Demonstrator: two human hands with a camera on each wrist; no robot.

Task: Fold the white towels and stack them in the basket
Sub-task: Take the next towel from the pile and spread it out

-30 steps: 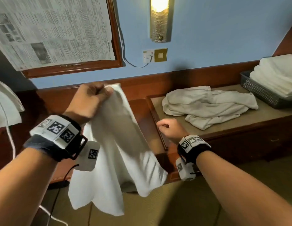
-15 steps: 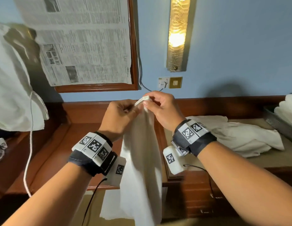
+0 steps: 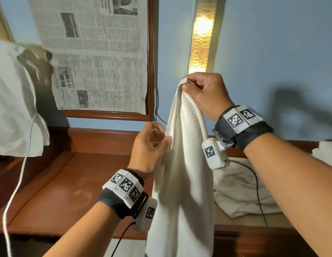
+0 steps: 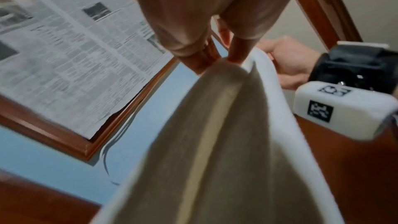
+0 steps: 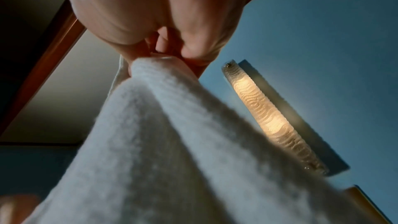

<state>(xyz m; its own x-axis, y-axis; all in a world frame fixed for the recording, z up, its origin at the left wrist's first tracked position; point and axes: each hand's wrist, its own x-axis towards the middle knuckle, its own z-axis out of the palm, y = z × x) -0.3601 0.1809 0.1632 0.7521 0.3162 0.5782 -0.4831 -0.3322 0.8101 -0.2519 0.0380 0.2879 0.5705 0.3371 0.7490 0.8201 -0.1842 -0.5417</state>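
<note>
A white towel [image 3: 182, 182] hangs straight down in front of me. My right hand [image 3: 187, 84] pinches its top corner, raised in front of the wall lamp; the right wrist view shows the right hand [image 5: 163, 55] with its fingers closed on the bunched cloth [image 5: 163, 125]. My left hand [image 3: 162, 143] is lower and to the left, fingers curled on the towel's left edge. In the left wrist view the left hand [image 4: 219, 57] nips the fold of the towel [image 4: 215, 142]. A heap of unfolded white towels [image 3: 241, 191] lies on the tan top behind. The basket is out of view.
A framed newspaper [image 3: 98, 58] hangs on the blue wall beside a lit wall lamp [image 3: 201, 38]. A white cloth bundle [image 3: 13, 101] with a white cord [image 3: 19, 182] is at the left. The brown wooden desk top [image 3: 69, 186] lies below my left arm. More white towels [image 3: 327, 151] show at the right edge.
Both hands were together at the towel's top. The right hand has lifted the top corner higher, and the left hand has dropped down along the towel's left edge.
</note>
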